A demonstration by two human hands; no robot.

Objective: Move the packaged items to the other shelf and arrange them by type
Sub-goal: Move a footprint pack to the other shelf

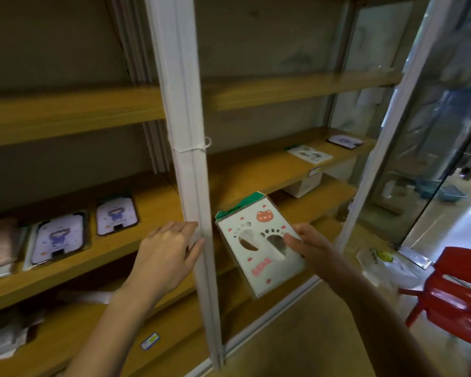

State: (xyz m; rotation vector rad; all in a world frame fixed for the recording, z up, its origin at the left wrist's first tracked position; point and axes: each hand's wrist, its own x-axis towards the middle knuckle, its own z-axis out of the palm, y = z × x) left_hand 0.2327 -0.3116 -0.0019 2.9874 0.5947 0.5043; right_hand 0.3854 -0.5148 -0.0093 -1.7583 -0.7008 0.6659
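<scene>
Fingers of the right hand are hidden behind the footprint-print package at lower centre, which is pinched by the thumb on its front; its pink lettering is blurred. Fingers of the left hand are held straight against the white upright post.

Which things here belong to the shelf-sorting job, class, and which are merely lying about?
Job: white footprint-print packet with green top in right hand; two purple-figure packets on left shelf; matching footprint packet on right wooden shelf.
Lying about: red plastic chair; blue baskets.
</scene>
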